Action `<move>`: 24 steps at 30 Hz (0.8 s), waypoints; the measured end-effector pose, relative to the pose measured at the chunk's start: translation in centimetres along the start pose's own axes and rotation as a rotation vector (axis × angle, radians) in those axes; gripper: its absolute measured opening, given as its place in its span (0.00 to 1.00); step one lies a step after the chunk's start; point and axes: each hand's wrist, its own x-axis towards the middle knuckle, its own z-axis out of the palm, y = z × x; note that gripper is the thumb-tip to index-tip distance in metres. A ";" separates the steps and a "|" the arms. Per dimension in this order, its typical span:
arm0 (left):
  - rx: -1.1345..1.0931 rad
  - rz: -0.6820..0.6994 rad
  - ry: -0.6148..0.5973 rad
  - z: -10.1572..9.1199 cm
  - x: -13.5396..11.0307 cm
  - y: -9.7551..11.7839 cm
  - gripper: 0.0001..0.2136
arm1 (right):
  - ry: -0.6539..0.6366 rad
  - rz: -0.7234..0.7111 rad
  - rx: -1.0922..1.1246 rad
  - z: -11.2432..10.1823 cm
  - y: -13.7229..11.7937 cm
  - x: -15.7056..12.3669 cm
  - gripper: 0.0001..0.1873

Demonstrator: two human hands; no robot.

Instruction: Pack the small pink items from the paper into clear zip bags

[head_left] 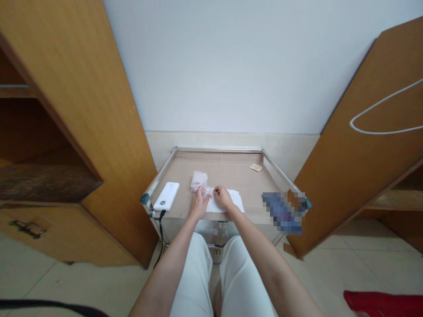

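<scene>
My left hand rests over the table, thumb and fingers closed on a small clear plastic bag with pinkish-red markings. Just beyond its fingertips lies a stack of similar clear plastic bags. My right hand is bent inward beside it, its fingers pinched together at the bag's right side. Whatever those fingers hold is too small to make out. Under both hands a white sheet lies flat near the table's front edge; from here I cannot tell whether it is paper or cloth.
A white power bank with a black cable stands at the table's left. A small tan card lies at the back right, and a pixelated blue item at the front right. Metal rails edge the table, between wooden cabinets.
</scene>
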 end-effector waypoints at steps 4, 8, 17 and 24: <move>-0.008 -0.008 0.001 0.1 0.0 -0.1 0.23 | 0.227 0.052 0.258 -1.2 -1.0 0.6 0.07; -0.012 -0.003 0.005 0.3 0.0 -0.3 0.23 | 0.229 -0.018 0.389 -2.1 -2.6 0.9 0.07; 0.003 0.011 -0.009 0.4 0.0 -0.6 0.23 | -0.045 -0.098 0.128 -2.8 -3.6 0.4 0.09; -0.008 0.000 0.000 0.2 0.0 -0.2 0.22 | -0.018 -0.160 0.210 -2.6 -3.0 0.8 0.12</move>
